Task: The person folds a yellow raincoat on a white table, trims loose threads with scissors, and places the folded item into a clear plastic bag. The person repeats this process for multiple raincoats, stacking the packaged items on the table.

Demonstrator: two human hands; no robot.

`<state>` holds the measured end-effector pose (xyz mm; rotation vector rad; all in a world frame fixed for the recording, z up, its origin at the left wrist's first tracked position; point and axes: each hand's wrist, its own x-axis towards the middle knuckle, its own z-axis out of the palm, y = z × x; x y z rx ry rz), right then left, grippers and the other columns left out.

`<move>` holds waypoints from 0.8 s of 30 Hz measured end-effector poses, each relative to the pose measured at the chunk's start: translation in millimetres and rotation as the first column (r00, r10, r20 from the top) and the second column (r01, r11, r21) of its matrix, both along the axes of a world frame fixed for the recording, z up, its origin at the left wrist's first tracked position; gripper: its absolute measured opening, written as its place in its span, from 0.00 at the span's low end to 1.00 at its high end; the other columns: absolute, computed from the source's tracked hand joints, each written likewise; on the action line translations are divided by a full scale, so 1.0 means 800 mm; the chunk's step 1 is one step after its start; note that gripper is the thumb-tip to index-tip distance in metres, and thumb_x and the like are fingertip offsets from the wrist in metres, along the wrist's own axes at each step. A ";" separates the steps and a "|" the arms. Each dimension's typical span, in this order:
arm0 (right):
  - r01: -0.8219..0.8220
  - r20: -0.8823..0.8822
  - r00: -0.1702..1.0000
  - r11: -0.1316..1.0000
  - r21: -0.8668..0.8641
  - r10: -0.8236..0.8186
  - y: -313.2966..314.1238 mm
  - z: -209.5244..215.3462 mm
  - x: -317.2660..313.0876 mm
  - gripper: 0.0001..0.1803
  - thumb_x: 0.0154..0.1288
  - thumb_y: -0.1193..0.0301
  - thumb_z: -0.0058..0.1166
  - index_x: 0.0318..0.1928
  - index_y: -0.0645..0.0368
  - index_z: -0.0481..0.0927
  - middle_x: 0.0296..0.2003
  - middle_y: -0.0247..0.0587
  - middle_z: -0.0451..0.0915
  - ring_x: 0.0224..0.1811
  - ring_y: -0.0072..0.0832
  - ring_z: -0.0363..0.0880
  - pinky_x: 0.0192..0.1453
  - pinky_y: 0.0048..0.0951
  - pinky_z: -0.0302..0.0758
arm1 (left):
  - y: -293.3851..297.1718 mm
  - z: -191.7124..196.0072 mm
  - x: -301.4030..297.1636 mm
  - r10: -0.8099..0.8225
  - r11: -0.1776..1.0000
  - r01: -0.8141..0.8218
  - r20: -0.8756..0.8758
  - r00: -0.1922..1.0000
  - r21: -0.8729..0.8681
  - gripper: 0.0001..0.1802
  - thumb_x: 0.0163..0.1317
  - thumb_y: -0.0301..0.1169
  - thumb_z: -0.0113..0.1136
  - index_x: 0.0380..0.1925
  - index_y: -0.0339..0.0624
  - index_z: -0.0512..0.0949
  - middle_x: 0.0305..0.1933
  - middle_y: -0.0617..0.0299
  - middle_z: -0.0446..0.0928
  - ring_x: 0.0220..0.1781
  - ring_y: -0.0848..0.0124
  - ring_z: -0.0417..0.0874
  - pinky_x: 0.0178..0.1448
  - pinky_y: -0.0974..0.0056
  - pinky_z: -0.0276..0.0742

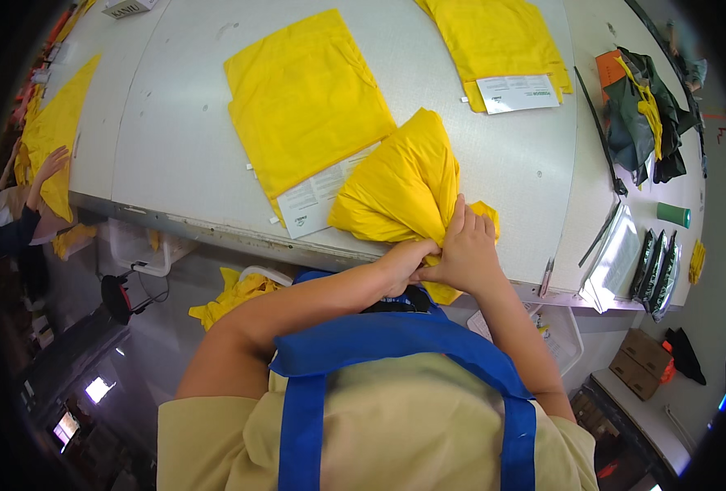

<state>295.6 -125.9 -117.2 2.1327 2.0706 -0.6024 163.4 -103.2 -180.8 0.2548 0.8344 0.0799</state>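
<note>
At the table's front edge, both my hands are closed on a puffed-up bundle of thin yellow fabric (404,180). My left hand (408,263) grips its gathered lower end, the fingers partly hidden by the cloth. Lying over that same end, my right hand (468,252) has its fingers bent around the fabric, and the two hands nearly touch. The bundle's wide end rests on the table and overlaps a white printed sheet (318,196). Beyond that sheet lies a flat folded yellow fabric piece (310,102).
Another folded yellow piece (498,41) with a printed sheet (517,93) lies at the far right. Dark bags (637,123), a green roll (673,215) and clear plastic sleeves (613,258) sit on the right. At left, another person's hand (52,164) touches yellow cloth.
</note>
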 end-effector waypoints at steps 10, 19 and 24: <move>0.113 -0.198 0.970 0.984 -0.134 -0.139 0.020 0.029 0.022 0.47 0.39 0.60 0.69 0.60 0.67 0.63 0.42 0.56 0.78 0.46 0.49 0.76 0.53 0.41 0.72 | 0.120 0.108 -0.083 -0.067 0.482 0.242 -0.241 0.968 0.842 0.32 0.58 0.38 0.64 0.62 0.41 0.66 0.53 0.53 0.74 0.46 0.67 0.80 0.51 0.65 0.76; -0.138 -0.321 0.947 0.923 -0.359 0.017 0.022 0.088 -0.034 0.40 0.41 0.60 0.67 0.58 0.59 0.68 0.40 0.53 0.79 0.45 0.48 0.77 0.50 0.41 0.74 | 0.094 0.068 -0.189 -0.050 0.392 0.000 0.022 0.999 0.920 0.13 0.54 0.21 0.62 0.41 0.38 0.77 0.47 0.60 0.78 0.54 0.69 0.75 0.62 0.64 0.67; -0.199 -0.333 0.942 0.880 -0.431 0.050 0.017 0.064 -0.035 0.35 0.45 0.61 0.64 0.56 0.55 0.71 0.43 0.51 0.79 0.45 0.48 0.77 0.50 0.41 0.74 | 0.084 0.026 -0.209 0.092 0.447 -0.010 -0.035 0.995 0.894 0.19 0.61 0.23 0.54 0.54 0.40 0.72 0.54 0.56 0.75 0.60 0.68 0.72 0.64 0.65 0.65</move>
